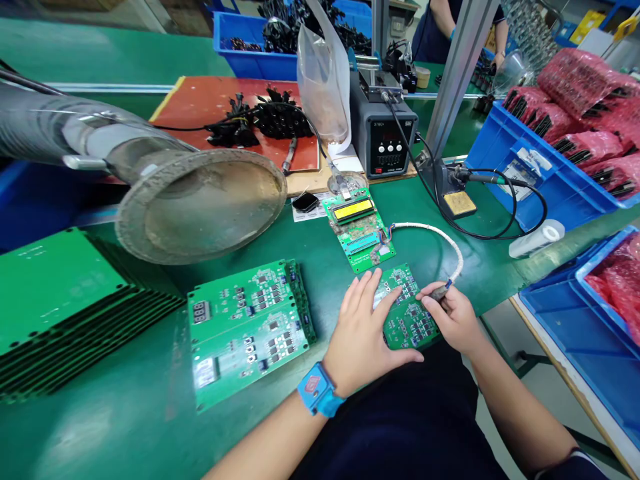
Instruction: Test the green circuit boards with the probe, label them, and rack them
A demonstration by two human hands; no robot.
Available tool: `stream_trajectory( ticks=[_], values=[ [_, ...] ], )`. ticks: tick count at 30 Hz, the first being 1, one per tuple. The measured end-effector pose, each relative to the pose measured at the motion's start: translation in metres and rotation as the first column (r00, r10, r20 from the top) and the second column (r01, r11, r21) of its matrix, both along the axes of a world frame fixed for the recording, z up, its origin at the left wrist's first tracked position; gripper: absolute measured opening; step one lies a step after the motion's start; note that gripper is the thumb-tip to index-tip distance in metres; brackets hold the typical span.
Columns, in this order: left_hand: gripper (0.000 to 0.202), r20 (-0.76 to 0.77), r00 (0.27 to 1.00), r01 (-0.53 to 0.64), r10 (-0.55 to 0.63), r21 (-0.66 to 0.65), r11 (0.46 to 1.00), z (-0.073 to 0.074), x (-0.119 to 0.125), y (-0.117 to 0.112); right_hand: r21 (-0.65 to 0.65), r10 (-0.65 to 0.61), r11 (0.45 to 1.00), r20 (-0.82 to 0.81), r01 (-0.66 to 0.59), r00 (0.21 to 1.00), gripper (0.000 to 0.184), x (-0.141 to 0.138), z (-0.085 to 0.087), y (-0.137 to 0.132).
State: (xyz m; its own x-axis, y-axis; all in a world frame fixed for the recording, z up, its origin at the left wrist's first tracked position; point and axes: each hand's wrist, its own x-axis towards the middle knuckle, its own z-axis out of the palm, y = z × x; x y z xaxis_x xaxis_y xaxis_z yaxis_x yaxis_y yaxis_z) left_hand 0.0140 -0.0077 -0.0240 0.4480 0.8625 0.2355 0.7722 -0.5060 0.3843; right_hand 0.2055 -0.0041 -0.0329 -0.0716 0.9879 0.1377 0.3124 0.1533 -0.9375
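Note:
My left hand (363, 330) lies flat, fingers spread, on the left part of a green circuit board (407, 313) at the table's near edge. My right hand (453, 317) is closed in a pinch on a small probe (441, 291), whose tip touches the board's right side. A white braided cable (440, 233) runs from the probe back to a tester board with a yellow display (356, 223). A blue wrist strap (317, 390) sits on my left wrist.
A stack of green boards (250, 327) lies left of my hands, a taller pile (60, 300) at far left. A grey fume-extractor funnel (200, 200) hangs over the table. Behind stand a soldering station (385, 137) and iron holder (450, 193); blue bins (550, 180) with pink bags are on the right. Another person (450, 27) stands at the back.

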Motion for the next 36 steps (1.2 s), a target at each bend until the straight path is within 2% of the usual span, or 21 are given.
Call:
stream_trajectory(
  ticks=[7,11,16,27,36],
  values=[
    [0.100,0.011,1.000,0.000,0.000,-0.002,1.000,0.000,0.000,0.000,0.093,0.081,0.990,0.201,-0.101,0.976,0.010,0.004,0.009,-0.001],
    [0.100,0.013,1.000,-0.003,0.003,-0.006,1.000,0.000,0.000,-0.001,0.162,0.034,0.984,0.237,-0.074,0.971,0.008,0.000,0.006,-0.001],
    [0.097,0.017,1.000,0.000,0.000,-0.013,1.000,0.001,-0.001,-0.002,0.225,-0.029,0.974,0.201,-0.017,0.979,0.006,-0.004,-0.002,0.000],
    [0.096,0.027,1.000,-0.004,0.005,-0.033,0.999,0.003,0.000,-0.001,0.115,0.022,0.993,0.066,-0.029,0.998,0.010,0.001,-0.003,-0.001],
    [0.095,0.000,1.000,-0.007,0.007,-0.035,0.999,0.004,0.000,-0.001,0.099,0.012,0.995,0.025,-0.015,1.000,0.008,0.000,-0.005,-0.001]
  ],
)
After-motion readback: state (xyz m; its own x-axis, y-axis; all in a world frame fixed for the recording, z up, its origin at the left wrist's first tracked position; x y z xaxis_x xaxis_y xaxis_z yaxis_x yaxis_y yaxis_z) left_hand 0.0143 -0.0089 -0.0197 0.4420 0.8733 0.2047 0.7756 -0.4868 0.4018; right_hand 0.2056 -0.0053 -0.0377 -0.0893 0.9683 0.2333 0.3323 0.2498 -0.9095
